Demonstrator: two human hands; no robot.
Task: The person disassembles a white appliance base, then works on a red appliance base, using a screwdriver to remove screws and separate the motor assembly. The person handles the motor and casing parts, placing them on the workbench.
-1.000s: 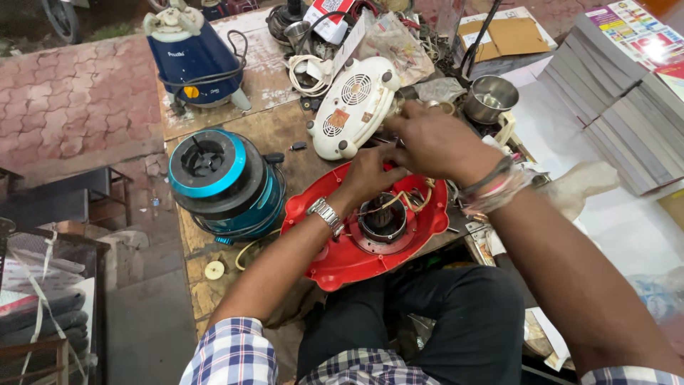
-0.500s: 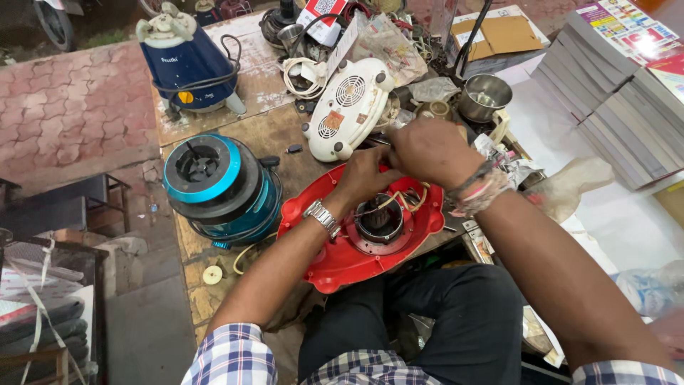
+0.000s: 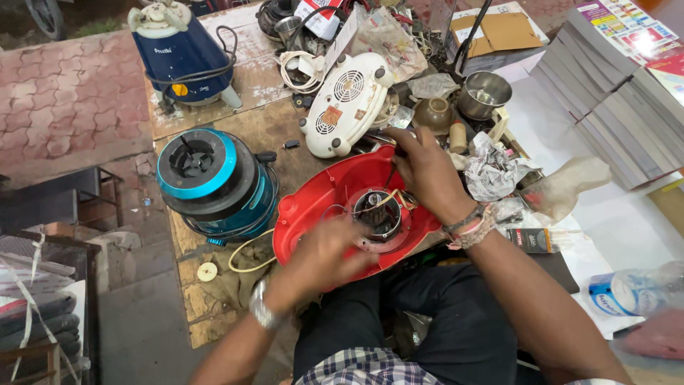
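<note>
Two hands work the open red plastic appliance shell (image 3: 320, 207) at the counter's (image 3: 263, 128) near edge: its round motor (image 3: 377, 214) sits inside; right hand (image 3: 427, 171) fingers grasp a thin tool (image 3: 390, 175), left hand (image 3: 324, 253) blurred, grip unclear

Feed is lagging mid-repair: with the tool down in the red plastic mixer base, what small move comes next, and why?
Probably steady the red plastic mixer base with the left hand first. That hand looks motion-blurred at the base's near rim, while the right hand holds a thin dark tool pointed at the exposed motor.
</note>
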